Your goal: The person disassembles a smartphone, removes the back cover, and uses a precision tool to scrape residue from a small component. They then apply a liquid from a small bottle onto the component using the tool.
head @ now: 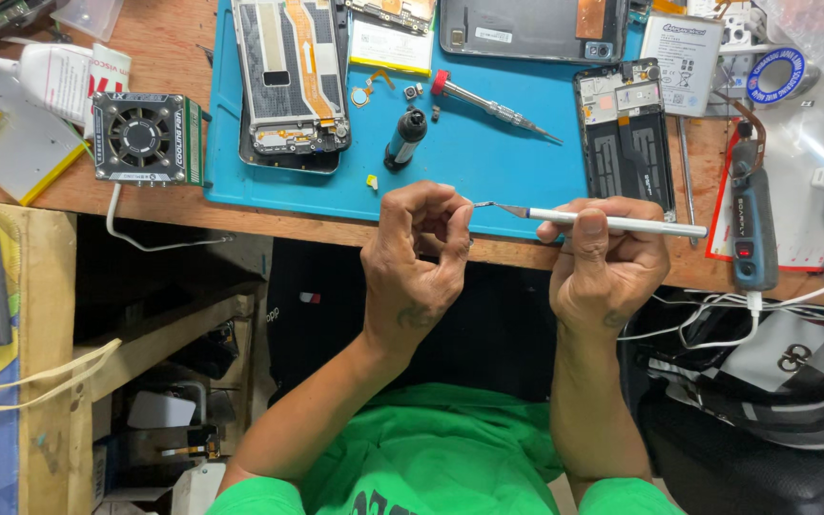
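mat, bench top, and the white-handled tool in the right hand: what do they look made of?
Mat: looks like silicone or rubber, matte blue, no glare, thin flat edge.
Bench top: wood, reddish-brown, visible grain, worn.
Tool in right hand: white handle, smooth, plastic or painted metal, cannot tell which; thin grey tip looks like bare metal, pointing at the left hand.

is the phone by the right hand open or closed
Open. The phone lies on the blue mat with its back cover off, showing the black battery area and circuit board, just beyond the right hand.
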